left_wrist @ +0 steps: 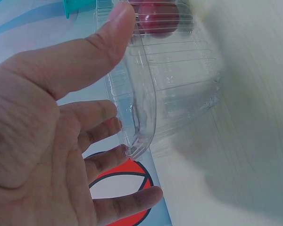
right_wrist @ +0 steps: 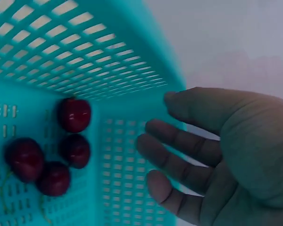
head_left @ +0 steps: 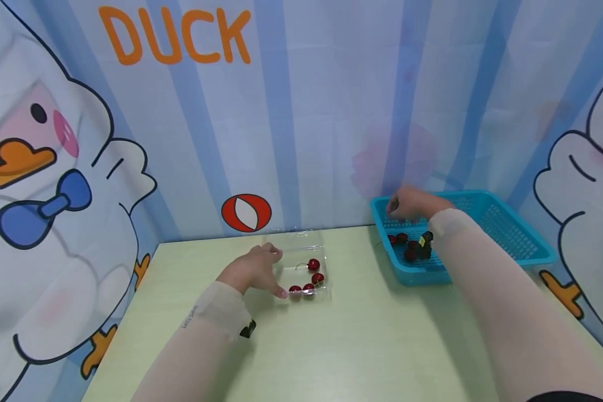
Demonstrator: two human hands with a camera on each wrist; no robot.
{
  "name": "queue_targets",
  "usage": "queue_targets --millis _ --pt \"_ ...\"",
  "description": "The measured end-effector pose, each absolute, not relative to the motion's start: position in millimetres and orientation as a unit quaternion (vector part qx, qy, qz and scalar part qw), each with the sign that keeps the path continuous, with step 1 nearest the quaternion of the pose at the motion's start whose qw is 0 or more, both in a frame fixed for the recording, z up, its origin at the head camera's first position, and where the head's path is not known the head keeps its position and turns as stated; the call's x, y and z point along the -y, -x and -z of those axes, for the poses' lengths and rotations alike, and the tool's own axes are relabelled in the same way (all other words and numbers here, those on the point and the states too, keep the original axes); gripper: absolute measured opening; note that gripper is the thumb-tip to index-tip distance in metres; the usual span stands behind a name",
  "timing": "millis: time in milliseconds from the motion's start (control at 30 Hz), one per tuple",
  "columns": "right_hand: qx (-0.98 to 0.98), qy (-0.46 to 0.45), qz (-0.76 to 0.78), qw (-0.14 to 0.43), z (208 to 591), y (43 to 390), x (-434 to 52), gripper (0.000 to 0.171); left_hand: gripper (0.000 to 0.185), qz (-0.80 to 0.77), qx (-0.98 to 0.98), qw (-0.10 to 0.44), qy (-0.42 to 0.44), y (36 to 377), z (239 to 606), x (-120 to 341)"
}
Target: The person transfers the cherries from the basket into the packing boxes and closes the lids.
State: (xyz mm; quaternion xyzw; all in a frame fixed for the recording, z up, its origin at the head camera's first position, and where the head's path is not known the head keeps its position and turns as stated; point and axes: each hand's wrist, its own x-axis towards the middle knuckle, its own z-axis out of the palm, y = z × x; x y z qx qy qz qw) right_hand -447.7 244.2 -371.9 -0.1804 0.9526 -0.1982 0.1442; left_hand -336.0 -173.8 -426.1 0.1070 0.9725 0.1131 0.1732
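Seen from the head camera, a person's left hand (head_left: 253, 268) rests against the left side of a clear plastic box (head_left: 301, 265) on a pale green table (head_left: 362, 346), its fingers straight and spread, gripping nothing. Four red cherries (head_left: 312, 277) lie in the box, three along its near edge and one farther back. Off to the right, the right hand (head_left: 407, 204) hovers over the far left corner of a blue basket (head_left: 512, 234), which holds a small cluster of dark cherries (head_left: 407, 245). A cartoon duck curtain (head_left: 55, 167) lettered "DUCK" forms the backdrop.

At the left wrist, the left hand (left_wrist: 52, 141) is open, thumb extended along the top rim of the clear plastic box (left_wrist: 170, 80) and fingertips (left_wrist: 127, 151) touching its corner; nothing is clasped. One red cherry (left_wrist: 158, 18) shows through the box at the top.

At the right wrist, the right hand (right_wrist: 217, 155) hangs over the inside of the blue basket (right_wrist: 85, 56), fingers loosely bent and empty, clear of the fruit. Four dark cherries (right_wrist: 56, 150) sit together on the basket floor to the left, well apart from the fingertips (right_wrist: 153, 141).
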Motion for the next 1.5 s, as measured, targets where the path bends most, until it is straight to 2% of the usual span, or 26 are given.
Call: queue_targets --millis 200,300,533,900,1067,1200,1333,1400,1500 --pt "-0.94 0.125 0.226 0.225 390 451 -250 0.041 0.111 -0.115 -0.972 0.174 -0.112 336 425 170" --pt "-0.938 0.109 0.216 0.248 398 454 -250 0.043 0.112 -0.117 -0.971 0.173 -0.114 335 424 168" --pt "-0.94 0.119 0.193 0.255 412 458 -250 0.026 0.112 -0.115 -0.972 0.169 -0.116 336 423 167" --pt "-0.932 0.105 0.232 0.257 414 454 -252 0.01 0.111 -0.11 -0.972 0.17 -0.117 337 422 167" --pt "-0.938 0.131 0.21 0.244 406 454 -258 0.032 0.111 -0.11 -0.972 0.171 -0.115 336 423 168" --pt "-0.94 0.121 0.22 0.23 395 453 -265 0.026 0.111 -0.109 -0.973 0.172 -0.111 336 424 170" --pt "-0.945 0.122 0.228 0.201 383 455 -268 0.032 0.11 -0.112 -0.973 0.174 -0.106 334 424 172" --pt "-0.952 0.131 0.221 0.169 375 456 -266 0.033 0.111 -0.115 -0.973 0.175 -0.102 334 424 173" --pt "-0.961 0.142 0.208 0.118 361 453 -261 0.019 0.111 -0.118 -0.973 0.174 -0.099 333 425 173"
